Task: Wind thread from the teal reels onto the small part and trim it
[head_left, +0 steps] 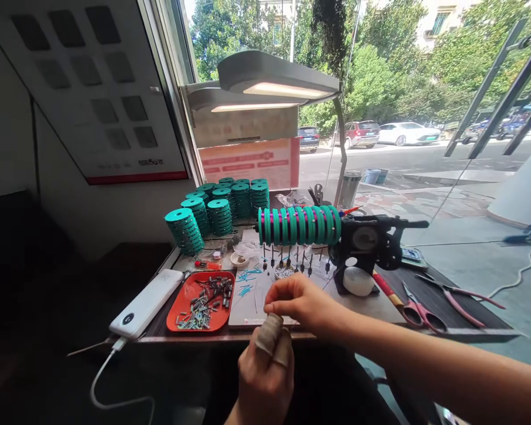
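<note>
My left hand [268, 367] is closed at the table's front edge, with pale wraps over its thumb and a finger. Just above it, my right hand [297, 300] pinches with thumb and fingertips, close against the left fingertips. Whatever lies between the fingers is too small to make out. Beyond my hands, a row of teal spools [298, 225] wound with magenta sits on a black winding device [366, 239]. Several small dark pieces [288, 260] hang below the spools on thin stems. A small dish [285, 271] of tiny light pieces is behind my right hand.
Left of my hands lies a red tray [173, 319] of small metal parts, beside a white power bank [147, 304] with a cable. Stacked teal spools [184, 230] stand behind. Scissors [418, 310] and pliers [458, 301] lie right. A lamp [278, 74] hangs above.
</note>
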Demonstrator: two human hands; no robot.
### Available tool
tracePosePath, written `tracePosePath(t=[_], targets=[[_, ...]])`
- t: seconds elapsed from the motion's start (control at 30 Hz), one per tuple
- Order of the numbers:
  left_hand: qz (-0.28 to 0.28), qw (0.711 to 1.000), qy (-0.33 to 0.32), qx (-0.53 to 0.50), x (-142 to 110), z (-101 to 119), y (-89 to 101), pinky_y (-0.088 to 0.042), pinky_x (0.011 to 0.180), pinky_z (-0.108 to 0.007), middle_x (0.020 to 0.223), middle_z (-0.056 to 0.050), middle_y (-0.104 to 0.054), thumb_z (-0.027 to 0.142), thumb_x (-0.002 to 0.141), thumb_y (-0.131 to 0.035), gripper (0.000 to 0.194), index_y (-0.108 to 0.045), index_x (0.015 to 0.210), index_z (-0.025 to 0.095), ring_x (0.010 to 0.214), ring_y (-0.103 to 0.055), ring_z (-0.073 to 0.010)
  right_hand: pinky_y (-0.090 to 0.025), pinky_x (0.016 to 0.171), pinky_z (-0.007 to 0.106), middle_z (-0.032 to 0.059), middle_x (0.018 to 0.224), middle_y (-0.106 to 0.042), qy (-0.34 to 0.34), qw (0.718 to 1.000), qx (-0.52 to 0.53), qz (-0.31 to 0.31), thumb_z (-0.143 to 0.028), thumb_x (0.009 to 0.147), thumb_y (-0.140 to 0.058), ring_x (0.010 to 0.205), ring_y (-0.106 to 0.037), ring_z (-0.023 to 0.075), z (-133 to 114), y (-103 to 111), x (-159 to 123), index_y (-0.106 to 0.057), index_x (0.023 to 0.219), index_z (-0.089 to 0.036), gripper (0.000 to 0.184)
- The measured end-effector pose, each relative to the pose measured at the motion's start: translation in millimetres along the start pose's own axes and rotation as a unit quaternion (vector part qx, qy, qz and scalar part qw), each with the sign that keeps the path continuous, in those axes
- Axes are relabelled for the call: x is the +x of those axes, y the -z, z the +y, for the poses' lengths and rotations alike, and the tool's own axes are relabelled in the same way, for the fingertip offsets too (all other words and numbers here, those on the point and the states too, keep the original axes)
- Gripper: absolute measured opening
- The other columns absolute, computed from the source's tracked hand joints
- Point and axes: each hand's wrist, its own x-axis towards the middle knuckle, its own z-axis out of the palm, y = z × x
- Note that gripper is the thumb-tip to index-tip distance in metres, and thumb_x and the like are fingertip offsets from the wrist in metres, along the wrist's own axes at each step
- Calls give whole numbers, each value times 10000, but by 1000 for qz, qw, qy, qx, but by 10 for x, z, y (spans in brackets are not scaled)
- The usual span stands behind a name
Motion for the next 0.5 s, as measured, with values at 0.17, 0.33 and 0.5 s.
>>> tracePosePath(t=[0.17,0.33,0.5], targets=[[-17,999,-8,34,8,253,-83,-406,578,-233,645,-31,-601,188,704,-634,77,-685,650,207,589,-512,-136,-385,502,214,10,635,-606,61,994,-87,36,-137,744,-563,540,-502,109,15,-9,-254,-623,745,-125,62],[-56,916,308,-252,85,385,-141,-217,379,-132,570,31,-507,108,550,-687,127,-573,602,129,453,-387,-29,-315,488,294,58,638,-597,392,790,-469,41,-89,873,-355,539,-452,154,271,91,-706,-626,827,-90,275],[-71,915,306,-253,101,369,-139,-216,381,-133,513,55,-462,125,534,-702,143,-564,570,118,423,-352,-16,-339,486,299,60,666,-603,407,760,-507,19,-55,854,-344,560,-470,165,480,-6,-781,-606,842,-76,263]])
